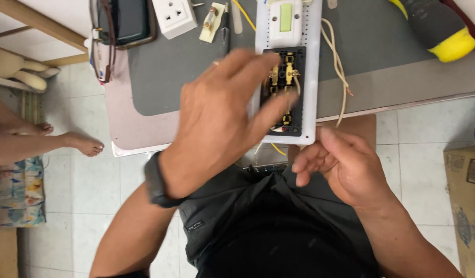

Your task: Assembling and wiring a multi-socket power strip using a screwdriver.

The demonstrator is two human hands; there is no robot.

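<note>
Grey-matted surface over tiled floor; white panel with exposed socket back at near edge.
Left hand spread open, fingertips on socket, gripping nothing; right hand loosely curled just below panel, contents indiscernible. Best steadied flat, fingers clear of brass contacts and loose wires.
</note>
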